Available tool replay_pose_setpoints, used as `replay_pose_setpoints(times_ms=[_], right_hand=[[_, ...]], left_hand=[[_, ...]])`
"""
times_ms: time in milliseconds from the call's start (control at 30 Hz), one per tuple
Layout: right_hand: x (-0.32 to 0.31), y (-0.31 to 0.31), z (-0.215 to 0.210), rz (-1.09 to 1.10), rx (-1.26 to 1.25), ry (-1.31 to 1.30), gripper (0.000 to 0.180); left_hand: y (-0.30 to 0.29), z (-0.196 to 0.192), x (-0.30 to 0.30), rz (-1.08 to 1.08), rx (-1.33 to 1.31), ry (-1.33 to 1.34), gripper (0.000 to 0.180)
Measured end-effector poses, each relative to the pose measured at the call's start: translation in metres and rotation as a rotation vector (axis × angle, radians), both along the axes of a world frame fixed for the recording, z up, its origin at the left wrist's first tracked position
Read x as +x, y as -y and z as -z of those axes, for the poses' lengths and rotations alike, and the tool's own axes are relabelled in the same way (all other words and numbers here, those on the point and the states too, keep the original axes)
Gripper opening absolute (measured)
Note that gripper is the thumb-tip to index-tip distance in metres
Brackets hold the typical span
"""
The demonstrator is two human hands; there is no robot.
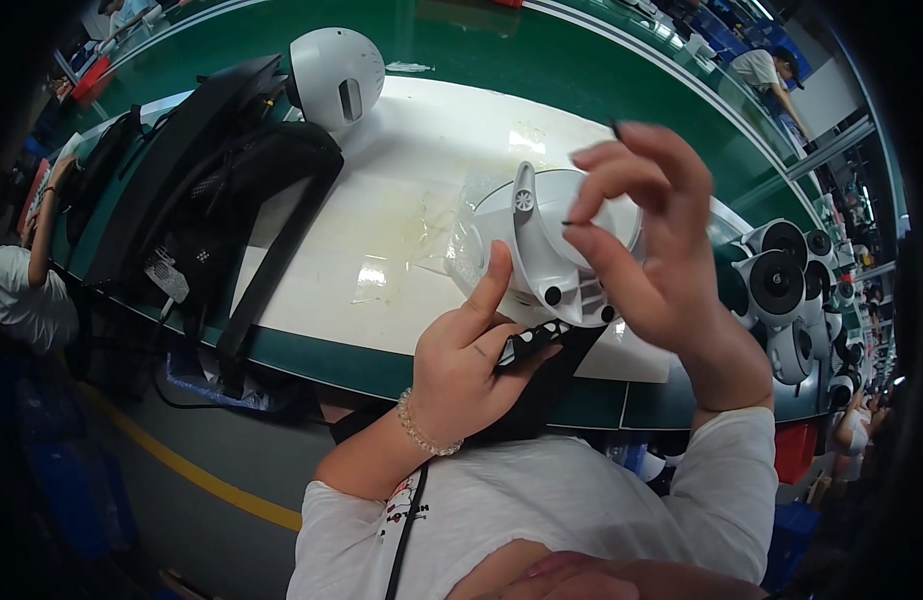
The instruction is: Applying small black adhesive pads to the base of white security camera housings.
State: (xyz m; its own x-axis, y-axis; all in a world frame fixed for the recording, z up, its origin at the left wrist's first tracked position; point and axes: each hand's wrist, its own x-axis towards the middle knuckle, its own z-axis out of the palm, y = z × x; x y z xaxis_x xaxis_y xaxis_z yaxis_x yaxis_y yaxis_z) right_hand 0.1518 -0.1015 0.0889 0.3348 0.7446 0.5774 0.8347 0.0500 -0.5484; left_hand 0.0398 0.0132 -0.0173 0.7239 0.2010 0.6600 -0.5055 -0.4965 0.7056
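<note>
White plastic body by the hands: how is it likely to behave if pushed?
The white plastic body is probably stiff, since its moulded shell looks firm and unbent. Its rounded outline may let it rock or roll. The clear film at its left side looks loose and could slip under a grip.

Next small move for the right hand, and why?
Probably lower the right hand and press the dark bit at its thumb tip, likely a pad, onto the white housing: two black pads sit there, and the left hand holds a dotted black sheet.
</note>
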Motion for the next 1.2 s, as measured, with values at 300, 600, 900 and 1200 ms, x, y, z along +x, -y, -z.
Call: replay_pose_setpoints(times_ms=[300, 600, 900, 1200], right_hand=[[0.007, -0.021, -0.004, 0.017, -0.153, -0.4, 0.06], [-0.006, -0.005, -0.004, 0.14, -0.252, 0.653, 0.064], [0.041, 0.045, 0.008, 0.308, 0.114, -0.056, 0.015], [0.048, 0.052, 0.021, 0.24, 0.049, -0.574, 0.014]], left_hand=[[0.0, 0.006, 0.0, -0.038, 0.008, -0.011, 0.019], [-0.001, 0.002, 0.001, -0.035, 0.019, 0.004, 0.018], [0.001, 0.003, -0.001, -0.032, 0.035, -0.046, 0.021], [0.002, 0.004, 0.001, -0.073, 0.058, 0.002, 0.023]])
